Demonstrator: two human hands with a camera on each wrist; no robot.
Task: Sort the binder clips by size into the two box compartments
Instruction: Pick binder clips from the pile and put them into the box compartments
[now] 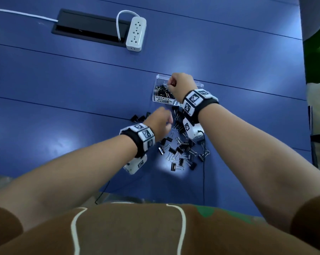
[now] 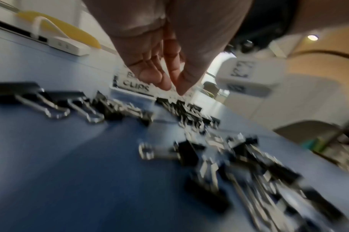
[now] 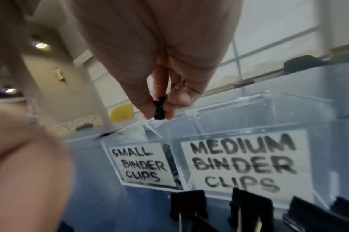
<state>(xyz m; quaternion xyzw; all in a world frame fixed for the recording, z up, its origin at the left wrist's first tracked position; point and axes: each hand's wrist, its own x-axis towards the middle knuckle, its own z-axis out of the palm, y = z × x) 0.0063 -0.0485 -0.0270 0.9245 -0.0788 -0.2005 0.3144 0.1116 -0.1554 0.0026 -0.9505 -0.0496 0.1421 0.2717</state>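
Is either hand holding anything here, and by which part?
The right hand pinches a small binder clip by its black body between thumb and fingertips, above the small-clip compartment. The left hand holds nothing.

We see a clear two-compartment box (image 1: 160,79) toward the blue tabletop's far right, its "SMALL" compartment (image 3: 142,163) holding black clips, while loose binder clips (image 1: 181,153) lie scattered between it and the near edge.
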